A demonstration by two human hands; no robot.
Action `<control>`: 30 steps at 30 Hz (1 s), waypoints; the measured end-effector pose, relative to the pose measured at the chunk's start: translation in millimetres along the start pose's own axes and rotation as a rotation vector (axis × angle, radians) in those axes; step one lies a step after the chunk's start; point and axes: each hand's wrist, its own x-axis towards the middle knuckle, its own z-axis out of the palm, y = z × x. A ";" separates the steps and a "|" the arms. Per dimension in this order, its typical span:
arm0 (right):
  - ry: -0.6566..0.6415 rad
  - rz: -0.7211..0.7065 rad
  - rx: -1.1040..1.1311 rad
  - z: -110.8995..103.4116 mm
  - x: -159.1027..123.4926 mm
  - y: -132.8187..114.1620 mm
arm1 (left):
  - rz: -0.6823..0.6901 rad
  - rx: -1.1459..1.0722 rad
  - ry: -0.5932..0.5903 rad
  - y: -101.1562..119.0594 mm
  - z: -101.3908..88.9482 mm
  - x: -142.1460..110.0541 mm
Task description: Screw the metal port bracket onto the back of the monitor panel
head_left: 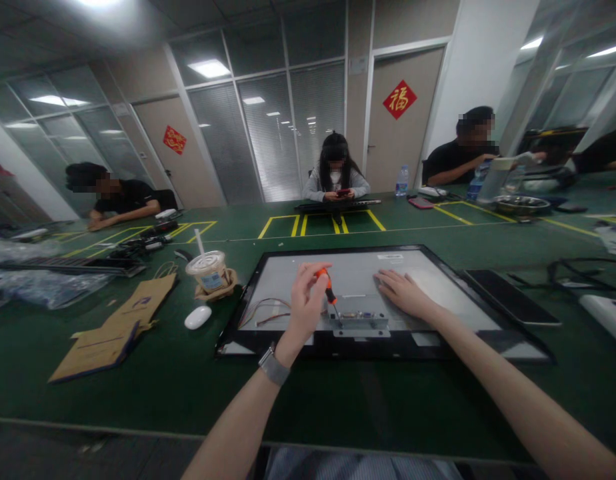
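Note:
A large flat display panel with a black frame lies back side up on the green table. My left hand is closed round an orange and black screwdriver. The tool's shaft points down at the left end of a metal bracket that carries a small circuit board. Whether the tip sits in a screw is too small to tell. My right hand rests flat on the panel's grey back, fingers spread, right of the bracket. Thin wires run across the panel left of my left hand.
Left of the panel are a white mouse, an iced drink cup in a carrier and a brown paper bag. A black slab and cables lie at the right. Several people sit across the table.

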 end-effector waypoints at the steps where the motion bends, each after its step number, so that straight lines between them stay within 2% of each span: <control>1: -0.001 0.003 0.001 -0.3 -0.1 -0.2 | -0.012 -0.034 -0.016 0.3 0.2 -0.6; 5: -0.006 0.006 0.016 -2.3 -0.6 -1.0 | -0.062 -0.087 -0.053 -1.0 0.5 -1.7; 10: -0.005 0.006 0.022 -0.8 -0.1 0.0 | 0.030 0.062 0.018 -1.3 -0.5 0.1; 13: 0.013 0.004 0.017 1.4 0.6 1.0 | 0.039 0.051 0.008 2.1 -0.4 -0.1; 18: 0.023 -0.002 0.015 1.1 0.6 1.0 | -0.039 -0.042 -0.047 2.5 2.0 -3.1; 21: 0.015 0.002 0.015 0.5 0.2 0.5 | -0.068 -0.019 -0.033 -2.6 2.9 -3.7; 26: 0.023 -0.003 -0.003 4.0 0.9 2.5 | 0.019 0.129 0.071 -6.7 0.7 -1.4; 30: 0.022 0.000 -0.007 5.8 1.8 4.3 | 0.028 0.116 0.036 -2.8 -0.6 -2.0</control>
